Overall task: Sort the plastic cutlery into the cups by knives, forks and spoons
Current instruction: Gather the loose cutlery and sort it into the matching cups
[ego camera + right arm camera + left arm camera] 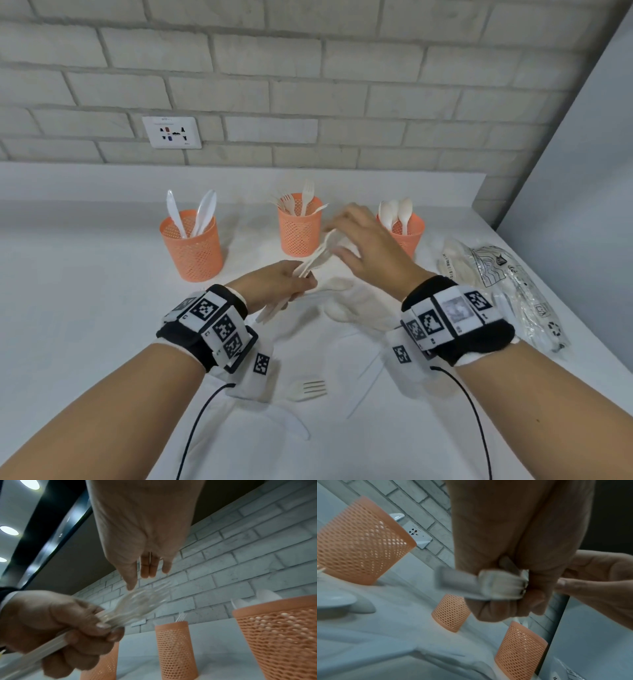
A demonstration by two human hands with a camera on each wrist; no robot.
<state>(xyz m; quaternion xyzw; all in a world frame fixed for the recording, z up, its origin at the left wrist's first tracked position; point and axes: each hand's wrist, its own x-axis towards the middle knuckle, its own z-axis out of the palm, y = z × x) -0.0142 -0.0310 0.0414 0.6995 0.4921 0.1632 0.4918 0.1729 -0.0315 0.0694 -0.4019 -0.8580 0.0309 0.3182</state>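
Cutlery bundle (310,265) gripped in left hand (274,284), right hand (368,246) spread above it

- Even, soft light fills the head view; the white counter (85,325) is nearly shadowless, brick courses bow toward the frame edges.
- Both wrist views are dimmer, bluish and motion-smeared.
- Ceiling lamps (9,530) glare at the right wrist view's upper left.

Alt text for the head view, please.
The left hand grips a bundle of plastic forks while the open right hand reaches for it. Behind stand three orange cups holding knives, forks and spoons.
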